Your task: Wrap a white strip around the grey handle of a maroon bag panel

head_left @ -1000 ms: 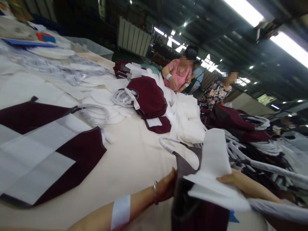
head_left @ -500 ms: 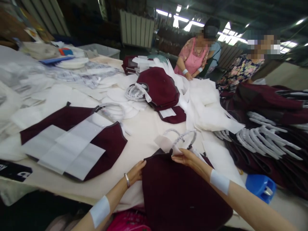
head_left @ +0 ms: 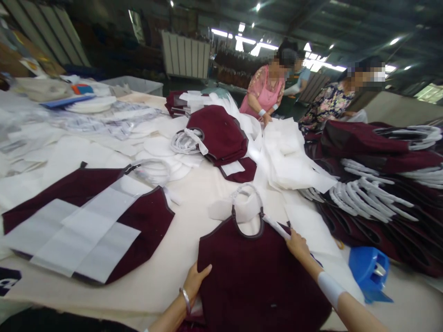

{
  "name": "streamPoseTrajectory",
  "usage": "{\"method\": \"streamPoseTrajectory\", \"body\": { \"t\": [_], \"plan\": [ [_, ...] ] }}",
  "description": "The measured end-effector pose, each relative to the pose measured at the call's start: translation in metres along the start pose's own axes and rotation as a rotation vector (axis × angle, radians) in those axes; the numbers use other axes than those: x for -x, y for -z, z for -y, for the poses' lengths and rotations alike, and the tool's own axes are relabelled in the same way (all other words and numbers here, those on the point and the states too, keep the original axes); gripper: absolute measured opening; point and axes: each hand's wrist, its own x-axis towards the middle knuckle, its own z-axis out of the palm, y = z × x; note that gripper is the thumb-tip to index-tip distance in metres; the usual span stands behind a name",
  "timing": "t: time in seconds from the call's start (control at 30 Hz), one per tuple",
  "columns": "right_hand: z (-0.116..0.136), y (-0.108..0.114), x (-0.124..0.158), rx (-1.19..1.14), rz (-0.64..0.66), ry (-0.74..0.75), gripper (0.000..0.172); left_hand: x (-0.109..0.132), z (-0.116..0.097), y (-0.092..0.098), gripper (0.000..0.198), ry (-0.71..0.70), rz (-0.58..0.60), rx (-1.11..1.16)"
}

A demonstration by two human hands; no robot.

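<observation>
Two bare hands work over a long cream-covered table [head_left: 183, 272], where a maroon bag [head_left: 263, 276] lies at twelve o'clock, its white handle [head_left: 246, 191] pointing away. Stacked maroon bags [head_left: 367, 216] fill two o'clock; a blue plastic holder [head_left: 368, 272] sits at three. The left hand [head_left: 195, 281] lies open, flat on the bag's edge; the right hand [head_left: 299, 244] presses the opposite edge beside a white strip [head_left: 277, 227], its grip unclear.

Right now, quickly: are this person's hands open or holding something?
Left hand: open, flat on the maroon fabric bag.
Right hand: on the white strip, grip unclear.
</observation>
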Motion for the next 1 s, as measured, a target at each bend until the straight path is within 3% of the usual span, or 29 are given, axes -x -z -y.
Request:
{"method": "streamPoseTrajectory", "body": {
  "t": [0.1,0.23,0.37,0.43,0.5,0.57,0.67,0.77,1.0],
  "plan": [
    [-0.028,-0.009,0.005,0.124,0.004,-0.004,0.052,-0.015,-0.02,-0.003,0.067,-0.069,-0.039,-0.054],
    [-0.032,-0.023,0.012,0.206,0.032,0.094,0.048,-0.053,-0.069,0.01,0.06,-0.147,-0.085,-0.162],
    [-0.021,-0.037,0.024,0.162,0.145,0.209,0.043,-0.095,-0.115,0.045,0.042,-0.253,-0.248,-0.738],
    [-0.017,-0.044,0.03,0.114,0.193,0.255,0.054,-0.106,-0.128,0.058,0.031,-0.272,-0.34,-0.976],
    [-0.016,-0.05,0.034,0.032,0.217,0.283,0.07,-0.11,-0.133,0.061,0.027,-0.284,-0.391,-1.073],
    [-0.016,-0.054,0.034,-0.09,0.228,0.289,0.078,-0.108,-0.131,0.055,0.034,-0.328,-0.422,-1.161],
    [-0.018,-0.056,0.026,-0.315,0.238,0.252,0.067,-0.104,-0.124,0.034,0.046,-0.507,-0.428,-1.374],
    [-0.015,-0.056,0.018,-0.492,0.278,0.157,0.06,-0.103,-0.121,0.01,0.046,-0.696,-0.355,-1.535],
    [0.012,-0.046,0.024,-0.867,0.365,0.006,0.082,-0.103,-0.116,-0.036,0.039,-0.824,-0.212,-1.512]
  ]
}}
